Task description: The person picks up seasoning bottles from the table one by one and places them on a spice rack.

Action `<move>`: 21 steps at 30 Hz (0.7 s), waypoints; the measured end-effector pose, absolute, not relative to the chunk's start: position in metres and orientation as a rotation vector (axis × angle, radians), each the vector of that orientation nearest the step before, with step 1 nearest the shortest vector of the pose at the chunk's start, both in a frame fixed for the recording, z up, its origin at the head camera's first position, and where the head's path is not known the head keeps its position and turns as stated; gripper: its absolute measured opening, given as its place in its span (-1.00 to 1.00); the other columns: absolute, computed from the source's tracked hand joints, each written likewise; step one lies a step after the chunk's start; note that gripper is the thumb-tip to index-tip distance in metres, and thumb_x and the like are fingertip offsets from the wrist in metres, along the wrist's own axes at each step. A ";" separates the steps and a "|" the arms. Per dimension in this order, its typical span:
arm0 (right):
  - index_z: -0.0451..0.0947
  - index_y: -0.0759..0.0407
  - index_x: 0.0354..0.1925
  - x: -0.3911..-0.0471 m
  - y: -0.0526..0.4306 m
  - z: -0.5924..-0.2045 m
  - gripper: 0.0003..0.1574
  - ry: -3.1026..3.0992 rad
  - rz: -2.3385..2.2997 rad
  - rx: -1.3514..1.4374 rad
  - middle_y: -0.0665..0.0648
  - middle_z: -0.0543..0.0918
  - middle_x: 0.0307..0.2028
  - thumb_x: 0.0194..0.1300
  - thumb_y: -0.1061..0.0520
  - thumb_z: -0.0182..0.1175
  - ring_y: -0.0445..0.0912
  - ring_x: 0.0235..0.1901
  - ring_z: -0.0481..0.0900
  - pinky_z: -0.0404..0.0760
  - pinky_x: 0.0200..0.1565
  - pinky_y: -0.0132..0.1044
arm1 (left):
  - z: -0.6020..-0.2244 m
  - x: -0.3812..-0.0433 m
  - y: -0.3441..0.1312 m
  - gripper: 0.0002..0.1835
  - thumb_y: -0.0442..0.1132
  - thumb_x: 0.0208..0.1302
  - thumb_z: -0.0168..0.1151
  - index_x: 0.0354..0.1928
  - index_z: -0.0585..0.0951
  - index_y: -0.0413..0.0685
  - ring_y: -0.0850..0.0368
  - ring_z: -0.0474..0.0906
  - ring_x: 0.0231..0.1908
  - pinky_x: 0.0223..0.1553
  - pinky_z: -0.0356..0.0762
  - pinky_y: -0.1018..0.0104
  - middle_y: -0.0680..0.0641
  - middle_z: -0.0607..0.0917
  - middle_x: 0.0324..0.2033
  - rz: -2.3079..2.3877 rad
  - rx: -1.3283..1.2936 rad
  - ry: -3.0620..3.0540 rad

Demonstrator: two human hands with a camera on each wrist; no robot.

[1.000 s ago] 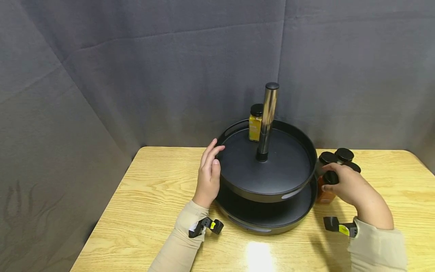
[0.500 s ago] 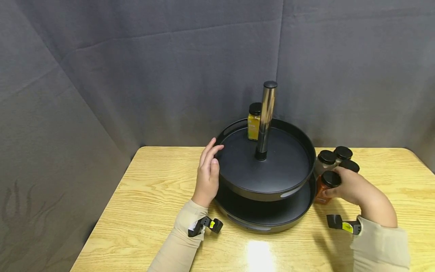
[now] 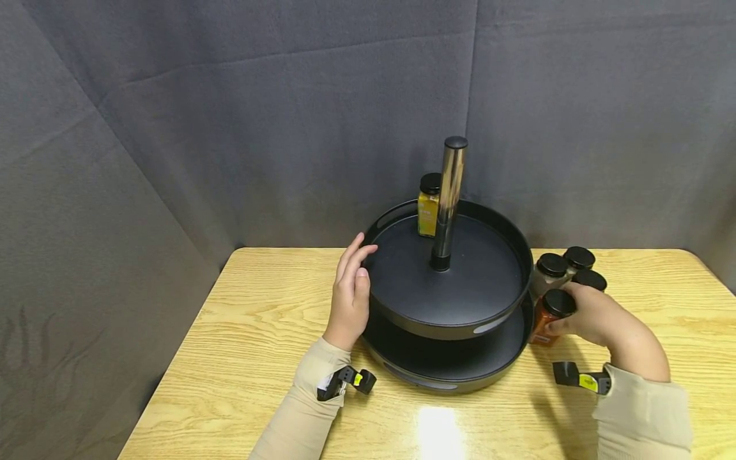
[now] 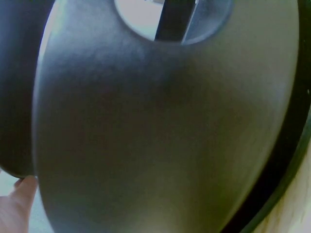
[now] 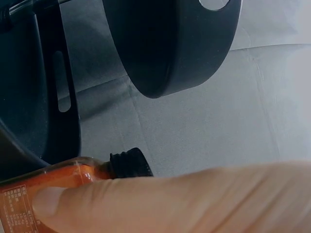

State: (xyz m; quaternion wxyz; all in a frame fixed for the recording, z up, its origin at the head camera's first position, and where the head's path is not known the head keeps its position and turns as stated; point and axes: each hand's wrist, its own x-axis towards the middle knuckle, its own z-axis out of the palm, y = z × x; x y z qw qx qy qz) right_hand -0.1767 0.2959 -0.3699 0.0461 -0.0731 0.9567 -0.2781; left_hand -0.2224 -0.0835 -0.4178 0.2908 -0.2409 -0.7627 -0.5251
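Observation:
In the head view my right hand [image 3: 606,326] grips a spice jar of orange-red contents [image 3: 543,327] with a black lid, standing at the right side of a black two-tier round rack. The right wrist view shows the thumb lying along the label of that jar [image 5: 77,177]. My left hand [image 3: 349,303], fingers mostly straight, rests at the left rim of the upper tray [image 3: 397,300]. Below sits the lower tray [image 3: 437,385]. In the left wrist view the dark tray wall [image 4: 160,136] fills most of the frame, with a fingertip at its lower left.
A metal pole [image 3: 452,185] rises from the upper tray's centre. Behind it stands a yellow spice jar [image 3: 427,214]. Beyond the right hand are three more black-lidded jars, including a pale one [image 3: 549,275]. A grey curtain [image 3: 287,140] hangs behind the wooden table [image 3: 259,306].
My right hand has come down from above the orange-red jar's lid to its side and now holds it, the lid in plain view. My left hand stays at the tray rim.

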 end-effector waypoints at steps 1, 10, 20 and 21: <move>0.44 0.58 0.12 -0.177 0.296 -0.370 -0.12 2.923 -0.846 -0.220 0.57 0.63 -0.08 -0.14 0.26 0.59 0.45 -0.06 0.59 0.49 -0.02 0.33 | -0.418 -0.222 -0.084 -0.54 -0.22 0.50 -0.21 0.28 0.52 -0.17 -0.04 0.18 0.48 0.42 0.19 -0.03 -0.16 0.30 0.48 -1.399 -0.642 -2.035; 0.55 0.54 -0.03 -0.178 0.297 -0.367 -0.28 2.928 -0.822 -0.174 0.30 0.69 -0.32 -0.13 0.19 0.59 0.13 -0.33 0.61 0.53 -0.25 -0.07 | -0.417 -0.222 -0.083 -0.54 -0.28 0.47 -0.19 0.28 0.52 -0.16 -0.04 0.19 0.48 0.41 0.20 -0.04 -0.16 0.31 0.47 -1.395 -0.648 -2.022; 0.58 0.48 -0.15 -0.176 0.299 -0.365 -0.32 2.987 -0.779 -0.113 0.15 0.65 -0.44 -0.12 0.04 0.58 0.07 -0.39 0.55 0.46 -0.33 -0.14 | -0.419 -0.223 -0.084 -0.53 -0.17 0.53 -0.22 0.28 0.52 -0.17 -0.06 0.19 0.48 0.41 0.19 -0.08 -0.19 0.30 0.47 -1.405 -0.650 -2.023; 0.58 0.48 -0.17 -0.175 0.299 -0.364 -0.33 3.002 -0.772 -0.110 0.15 0.65 -0.45 -0.11 0.03 0.58 0.07 -0.40 0.54 0.46 -0.33 -0.14 | -0.419 -0.223 -0.084 -0.53 -0.14 0.54 -0.23 0.28 0.52 -0.17 -0.06 0.19 0.48 0.41 0.19 -0.07 -0.19 0.30 0.47 -1.405 -0.650 -2.021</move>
